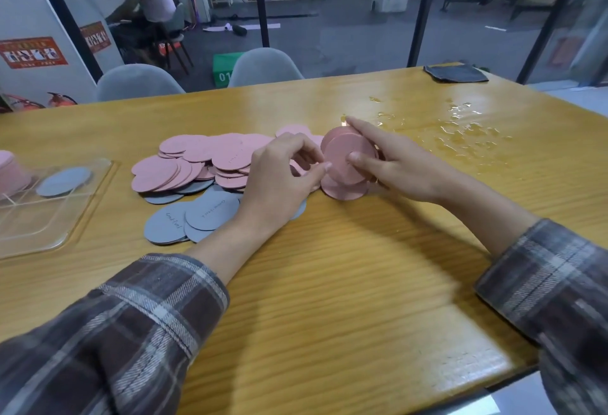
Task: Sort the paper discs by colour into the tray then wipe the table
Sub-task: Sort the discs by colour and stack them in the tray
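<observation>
While pink discs (204, 158) and grey discs (194, 217) lie heaped on the tabletop (329, 283), the right hand (394, 167) clasps a pink stack (345, 161) on edge in its fingers, evidently squaring it for the tray (39, 220) at left. Fingers of the left hand (283, 171) curl narrowly beside it; grip indeterminate.

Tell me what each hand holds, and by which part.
The right hand holds a pink stack on edge: thumb on its front face, forefinger over the rim. The left hand curls at the stack's left edge; a pinch cannot be told.
</observation>
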The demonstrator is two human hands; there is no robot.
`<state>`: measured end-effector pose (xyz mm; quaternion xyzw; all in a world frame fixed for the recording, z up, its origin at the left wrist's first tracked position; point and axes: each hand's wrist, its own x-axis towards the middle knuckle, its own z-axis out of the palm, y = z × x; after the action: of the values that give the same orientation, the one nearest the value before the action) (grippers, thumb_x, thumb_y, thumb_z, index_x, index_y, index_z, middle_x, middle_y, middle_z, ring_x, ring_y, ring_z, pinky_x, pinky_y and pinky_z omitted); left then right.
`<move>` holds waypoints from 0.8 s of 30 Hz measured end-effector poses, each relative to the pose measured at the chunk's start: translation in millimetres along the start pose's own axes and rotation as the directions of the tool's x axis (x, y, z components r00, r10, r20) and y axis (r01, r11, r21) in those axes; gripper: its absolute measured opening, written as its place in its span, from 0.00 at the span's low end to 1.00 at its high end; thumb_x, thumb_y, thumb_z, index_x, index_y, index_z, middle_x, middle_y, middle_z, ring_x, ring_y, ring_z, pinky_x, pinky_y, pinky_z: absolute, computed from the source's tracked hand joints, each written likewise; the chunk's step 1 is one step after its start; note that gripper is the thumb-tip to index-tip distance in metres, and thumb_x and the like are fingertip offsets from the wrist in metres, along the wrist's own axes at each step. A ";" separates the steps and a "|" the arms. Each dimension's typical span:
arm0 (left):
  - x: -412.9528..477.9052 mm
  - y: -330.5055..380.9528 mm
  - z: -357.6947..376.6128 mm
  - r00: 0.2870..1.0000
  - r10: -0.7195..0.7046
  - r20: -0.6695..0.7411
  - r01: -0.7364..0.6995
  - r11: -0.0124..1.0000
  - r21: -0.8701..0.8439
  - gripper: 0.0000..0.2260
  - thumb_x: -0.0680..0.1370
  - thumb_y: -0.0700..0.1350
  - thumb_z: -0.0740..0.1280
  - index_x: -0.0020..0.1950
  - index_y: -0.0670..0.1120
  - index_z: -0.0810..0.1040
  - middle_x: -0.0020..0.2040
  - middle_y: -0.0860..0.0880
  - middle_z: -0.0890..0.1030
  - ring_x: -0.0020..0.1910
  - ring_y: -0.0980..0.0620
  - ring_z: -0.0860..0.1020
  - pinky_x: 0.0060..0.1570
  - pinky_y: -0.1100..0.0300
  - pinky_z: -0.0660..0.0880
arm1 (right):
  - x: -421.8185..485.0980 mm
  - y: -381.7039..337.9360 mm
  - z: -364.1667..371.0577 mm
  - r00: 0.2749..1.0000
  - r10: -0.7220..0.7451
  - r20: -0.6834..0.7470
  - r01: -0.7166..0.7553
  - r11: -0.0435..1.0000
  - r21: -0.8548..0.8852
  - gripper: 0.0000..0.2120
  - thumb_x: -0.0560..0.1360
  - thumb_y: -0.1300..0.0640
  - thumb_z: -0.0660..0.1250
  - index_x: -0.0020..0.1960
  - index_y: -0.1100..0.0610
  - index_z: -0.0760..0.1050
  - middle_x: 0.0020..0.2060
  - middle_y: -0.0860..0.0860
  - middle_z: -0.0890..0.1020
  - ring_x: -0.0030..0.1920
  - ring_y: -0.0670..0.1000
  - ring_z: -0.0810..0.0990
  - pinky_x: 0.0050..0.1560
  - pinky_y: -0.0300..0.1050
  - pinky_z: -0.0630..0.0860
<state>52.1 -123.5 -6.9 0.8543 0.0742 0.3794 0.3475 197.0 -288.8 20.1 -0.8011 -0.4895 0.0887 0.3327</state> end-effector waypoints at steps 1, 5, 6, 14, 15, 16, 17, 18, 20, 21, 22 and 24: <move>-1.1 -1.9 0.3 0.998 0.044 0.047 -0.047 0.997 0.056 0.05 0.75 0.44 0.78 0.47 0.47 0.84 0.44 0.53 0.82 0.43 0.56 0.80 0.45 0.55 0.80 | 0.5 0.9 -2.8 0.999 0.011 -0.033 -0.011 1.000 0.002 0.30 0.85 0.53 0.62 0.83 0.50 0.56 0.61 0.46 0.75 0.53 0.44 0.75 0.54 0.37 0.70; -6.9 -8.7 4.7 0.954 0.108 0.280 -0.185 0.947 0.264 0.13 0.77 0.57 0.71 0.55 0.51 0.87 0.50 0.53 0.79 0.50 0.52 0.74 0.59 0.49 0.75 | 2.8 6.4 -8.5 0.994 0.045 -0.100 -0.046 0.999 -0.008 0.30 0.84 0.53 0.62 0.83 0.51 0.55 0.66 0.49 0.76 0.58 0.51 0.75 0.66 0.49 0.72; -7.8 -8.9 5.6 0.947 0.117 0.299 -0.207 0.934 0.292 0.15 0.77 0.60 0.69 0.54 0.52 0.88 0.51 0.53 0.79 0.50 0.52 0.73 0.60 0.48 0.74 | 3.0 7.8 -8.3 0.994 0.047 -0.101 -0.050 0.999 -0.022 0.30 0.84 0.53 0.62 0.83 0.51 0.55 0.69 0.50 0.75 0.62 0.53 0.75 0.68 0.50 0.71; -9.8 -0.3 0.2 0.952 0.028 0.305 -0.133 0.934 0.331 0.12 0.77 0.64 0.70 0.46 0.57 0.84 0.52 0.57 0.82 0.54 0.52 0.74 0.62 0.48 0.70 | 3.5 6.1 -7.4 0.993 0.053 -0.108 -0.058 0.997 -0.048 0.30 0.84 0.53 0.63 0.83 0.50 0.56 0.73 0.50 0.73 0.69 0.54 0.73 0.69 0.49 0.69; -9.7 2.5 3.0 0.954 0.016 0.301 -0.134 0.918 0.375 0.13 0.77 0.63 0.70 0.46 0.55 0.83 0.52 0.56 0.82 0.55 0.52 0.74 0.62 0.50 0.68 | 3.5 6.5 -7.1 0.992 0.057 -0.112 -0.062 0.997 -0.049 0.30 0.84 0.53 0.62 0.83 0.51 0.56 0.73 0.50 0.73 0.69 0.54 0.73 0.70 0.49 0.69; -9.8 4.6 5.9 0.955 0.012 0.296 -0.139 0.900 0.412 0.14 0.77 0.64 0.70 0.46 0.54 0.81 0.51 0.56 0.82 0.54 0.52 0.73 0.61 0.52 0.67 | 3.7 6.9 -6.9 0.991 0.059 -0.118 -0.065 0.997 -0.049 0.30 0.84 0.53 0.62 0.83 0.51 0.55 0.73 0.51 0.73 0.70 0.54 0.72 0.70 0.48 0.68; -9.9 6.4 7.8 0.957 0.015 0.291 -0.144 0.892 0.428 0.15 0.76 0.64 0.71 0.46 0.53 0.80 0.49 0.56 0.82 0.53 0.53 0.71 0.59 0.53 0.66 | 3.7 7.1 -7.2 0.991 0.062 -0.121 -0.068 0.996 -0.049 0.30 0.84 0.53 0.62 0.83 0.51 0.55 0.73 0.51 0.73 0.70 0.53 0.72 0.70 0.47 0.68; -9.6 5.7 8.9 0.958 0.016 0.286 -0.140 0.899 0.416 0.15 0.76 0.63 0.72 0.47 0.52 0.79 0.48 0.56 0.82 0.51 0.53 0.71 0.59 0.53 0.66 | 3.7 7.0 -7.5 0.990 0.064 -0.123 -0.071 0.996 -0.048 0.30 0.84 0.53 0.62 0.83 0.51 0.55 0.74 0.51 0.73 0.71 0.53 0.72 0.69 0.46 0.67; -9.3 4.4 7.1 0.960 -0.007 0.281 -0.089 0.941 0.326 0.14 0.73 0.61 0.76 0.48 0.53 0.79 0.48 0.57 0.82 0.52 0.53 0.74 0.61 0.51 0.70 | 3.6 7.0 -7.8 0.991 0.064 -0.118 -0.069 0.997 -0.043 0.30 0.85 0.53 0.62 0.83 0.51 0.55 0.74 0.51 0.72 0.72 0.53 0.71 0.69 0.46 0.67; -8.8 3.5 4.8 0.960 -0.027 0.280 -0.049 0.964 0.261 0.14 0.72 0.59 0.78 0.49 0.53 0.80 0.49 0.57 0.82 0.53 0.53 0.76 0.61 0.51 0.72 | 3.5 7.0 -7.6 0.991 0.063 -0.115 -0.068 0.997 -0.043 0.30 0.85 0.54 0.62 0.83 0.50 0.55 0.74 0.51 0.72 0.72 0.53 0.71 0.69 0.45 0.66; -8.3 3.1 2.2 0.959 -0.043 0.281 -0.014 0.980 0.199 0.15 0.70 0.57 0.80 0.49 0.53 0.81 0.49 0.56 0.82 0.53 0.53 0.78 0.59 0.53 0.75 | 3.5 6.7 -7.1 0.992 0.061 -0.113 -0.067 0.997 -0.046 0.30 0.85 0.54 0.62 0.83 0.50 0.55 0.75 0.50 0.72 0.72 0.53 0.70 0.68 0.44 0.66; -7.7 4.7 -2.7 0.954 -0.063 0.292 0.034 0.994 0.103 0.15 0.68 0.51 0.83 0.50 0.51 0.83 0.51 0.54 0.82 0.52 0.56 0.80 0.52 0.66 0.74 | 3.7 6.2 -6.5 0.992 0.061 -0.107 -0.066 0.997 -0.046 0.30 0.85 0.54 0.62 0.83 0.50 0.55 0.74 0.50 0.72 0.69 0.52 0.72 0.65 0.42 0.66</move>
<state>44.2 -128.6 -7.1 0.9150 0.0611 0.2351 0.3221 206.4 -290.5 21.9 -0.8279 -0.4476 0.0445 0.3352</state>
